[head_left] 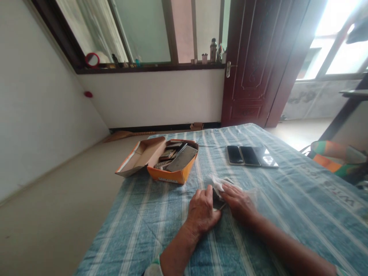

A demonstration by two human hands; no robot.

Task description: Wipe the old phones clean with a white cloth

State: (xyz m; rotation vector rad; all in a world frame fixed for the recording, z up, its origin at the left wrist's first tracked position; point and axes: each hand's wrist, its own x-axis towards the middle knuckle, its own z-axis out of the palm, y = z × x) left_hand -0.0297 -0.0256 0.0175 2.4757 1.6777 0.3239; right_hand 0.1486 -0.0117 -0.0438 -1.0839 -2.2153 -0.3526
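Note:
My left hand [202, 210] grips the near left edge of a dark, flat phone [218, 202] lying low over the striped cloth. Its fingers are bent around the side, and much of the phone is hidden. My right hand [237, 199] presses a crumpled white wipe [216, 183] onto the phone's upper part, fingers closed over the wipe. Part of the thin white material also shows beyond the right side of that hand. Farther off, a row of three flat devices [249, 156] with dark or glossy screens lies side by side.
An open orange cardboard box [169, 176], lid folded left, holds several old phones. Blue striped fabric [161, 214] covers the bed-like surface, whose left edge drops to the floor. Behind are a dark red door [253, 69] and a sill with small items. A colourful bag [336, 153] sits right.

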